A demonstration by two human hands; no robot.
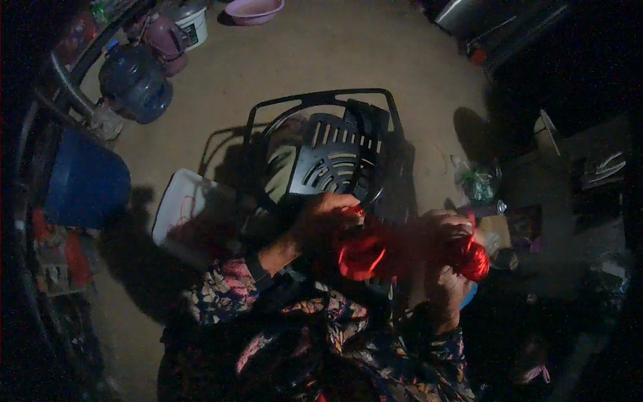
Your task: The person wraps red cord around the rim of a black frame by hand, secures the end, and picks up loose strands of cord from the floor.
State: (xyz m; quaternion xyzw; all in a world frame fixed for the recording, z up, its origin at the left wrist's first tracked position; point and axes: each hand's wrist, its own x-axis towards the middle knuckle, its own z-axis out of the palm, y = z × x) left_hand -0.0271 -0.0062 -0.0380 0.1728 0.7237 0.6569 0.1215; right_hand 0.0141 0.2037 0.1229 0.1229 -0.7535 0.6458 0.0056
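My left hand (328, 211) is closed, its fingers pinching a bit of shiny red material (362, 260) that hangs in a glossy fold below it. To the right, my right hand (445, 231) is curled around a bunched red bundle (474, 261) of the same sheen. Shadow and blur hide whether the two red parts join, and the material could be foil, ribbon or thread. Just beyond my hands stands a black chair-like frame (321, 94) with a slotted black plastic panel (335, 157).
A white tray (175, 208) with red strands lies left of the frame. Farther left are a blue bin (87, 181) and a large water bottle (137, 84). A pink basin (254, 10) and white bucket (194, 27) stand at the back. A clear bag (479, 181) sits at right.
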